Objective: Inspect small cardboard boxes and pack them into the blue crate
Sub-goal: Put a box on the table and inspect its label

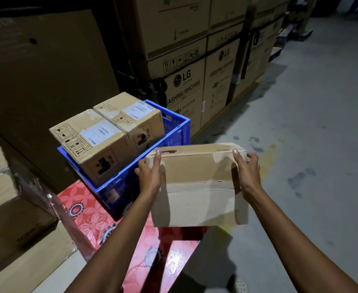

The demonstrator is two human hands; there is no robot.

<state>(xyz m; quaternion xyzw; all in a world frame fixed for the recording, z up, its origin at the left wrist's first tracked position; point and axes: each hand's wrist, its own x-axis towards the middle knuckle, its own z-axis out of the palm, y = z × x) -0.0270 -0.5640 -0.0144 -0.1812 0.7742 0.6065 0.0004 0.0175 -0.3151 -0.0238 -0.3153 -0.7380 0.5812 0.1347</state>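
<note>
— What's in the blue plastic lattice crate (180, 132)?

— Two brown rectangular cardboard boxes, side by side and touching, both standing higher than its rim. The nearer packed box (93, 144) and the farther packed box (131, 115) each carry a white barcode label on top and black handling symbols on the sides.

— And the one being checked?

— The plain brown cardboard box (197, 187) is outside the crate, held in the air just to its right. It is over the edge of the red flower-patterned surface (93, 212) and the grey concrete floor (300, 123). A seam runs across its near face.

— How do the hands sit?

— The left hand (150, 174) grips the left end, its thumb lying flat up the near face. Its other fingers curl round the side, mostly hidden. The right hand (248, 172) mirrors it on the right end.

— What's around?

— The crate rests on the red surface. Large stacked cardboard cartons (184, 87) printed "washing machine" stand behind it, and big brown cartons (9, 208) sit at the left.
</note>
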